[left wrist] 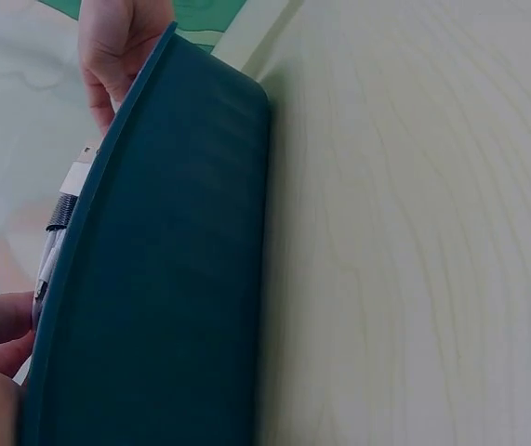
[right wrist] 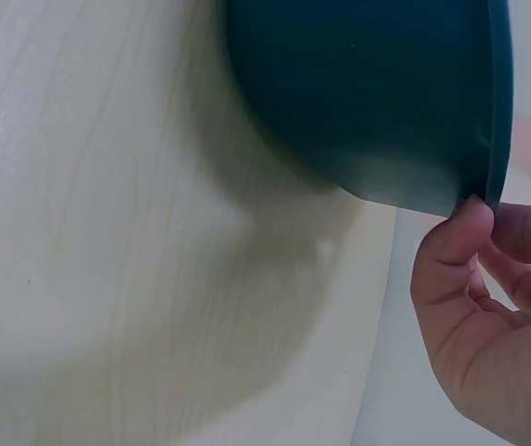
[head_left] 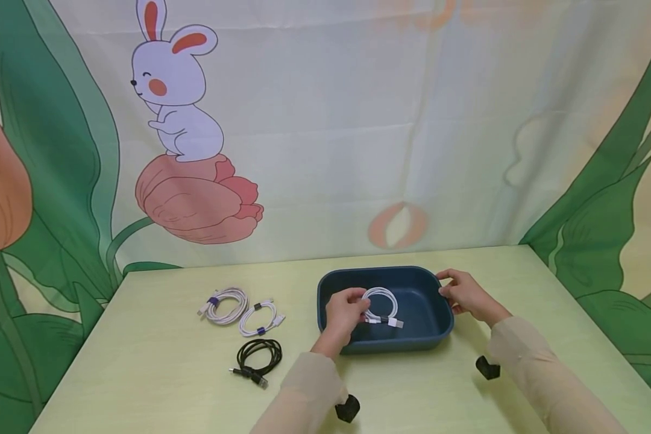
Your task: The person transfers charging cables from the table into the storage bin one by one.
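My left hand (head_left: 343, 314) pinches a coiled white USB cable (head_left: 395, 306) between thumb and fingers, over the dark blue rectangular bin (head_left: 396, 346). A black tie binds the coil near its plugs. In the left wrist view the USB plug (left wrist: 77, 177) shows just above the rim of the bin (left wrist: 167, 242). At the bin's right end, my right hand (head_left: 469, 296) grips the rim. The right wrist view shows that thumb and forefinger (right wrist: 525, 230) pinching the bin's edge at a corner.
Left of the bin, a thick pale cable coil (head_left: 239, 293) lies beside a smaller white cable (head_left: 243, 328). A black cable (head_left: 273, 346) lies nearer the front. A printed curtain (head_left: 314, 150) hangs behind the light wooden table (head_left: 157, 349). Black pieces (head_left: 348, 409) sit by both wrists.
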Tool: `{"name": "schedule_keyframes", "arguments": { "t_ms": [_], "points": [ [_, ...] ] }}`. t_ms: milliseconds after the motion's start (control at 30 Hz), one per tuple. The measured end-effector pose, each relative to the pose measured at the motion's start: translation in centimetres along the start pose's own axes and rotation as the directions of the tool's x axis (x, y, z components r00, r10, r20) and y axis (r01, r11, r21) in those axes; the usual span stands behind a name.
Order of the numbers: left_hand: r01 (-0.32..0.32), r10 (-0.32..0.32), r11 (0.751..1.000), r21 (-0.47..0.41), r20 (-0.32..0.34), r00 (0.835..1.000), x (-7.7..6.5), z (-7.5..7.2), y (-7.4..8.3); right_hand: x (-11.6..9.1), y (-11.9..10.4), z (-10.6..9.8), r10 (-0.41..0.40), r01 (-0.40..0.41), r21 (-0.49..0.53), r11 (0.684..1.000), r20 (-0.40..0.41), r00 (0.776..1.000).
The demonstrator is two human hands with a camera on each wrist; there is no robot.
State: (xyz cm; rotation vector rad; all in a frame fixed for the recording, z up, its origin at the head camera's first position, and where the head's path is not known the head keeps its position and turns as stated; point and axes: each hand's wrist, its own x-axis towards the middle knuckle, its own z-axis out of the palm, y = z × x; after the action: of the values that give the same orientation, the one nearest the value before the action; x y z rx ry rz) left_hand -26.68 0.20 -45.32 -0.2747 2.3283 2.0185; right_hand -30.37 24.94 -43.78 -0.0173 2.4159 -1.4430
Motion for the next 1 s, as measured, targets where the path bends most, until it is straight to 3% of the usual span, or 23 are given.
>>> {"name": "schedule_keyframes", "arguments": {
  "t_ms": [400, 1000],
  "points": [
    [0.037, -0.037, 0.999, 0.005, 0.014, 0.999, 0.3, 1.0, -0.1, 0.0, -0.1, 0.1, 0.006, -0.006, -0.011, 1.0, -0.008, 1.0],
    [0.041, -0.041, 0.999, -0.006, 0.055, 0.998, 0.6, 2.4, -0.4, 0.2, 0.0, 0.0, 0.022, -0.022, -0.004, 1.0, -0.01, 1.0]
  ]
}}
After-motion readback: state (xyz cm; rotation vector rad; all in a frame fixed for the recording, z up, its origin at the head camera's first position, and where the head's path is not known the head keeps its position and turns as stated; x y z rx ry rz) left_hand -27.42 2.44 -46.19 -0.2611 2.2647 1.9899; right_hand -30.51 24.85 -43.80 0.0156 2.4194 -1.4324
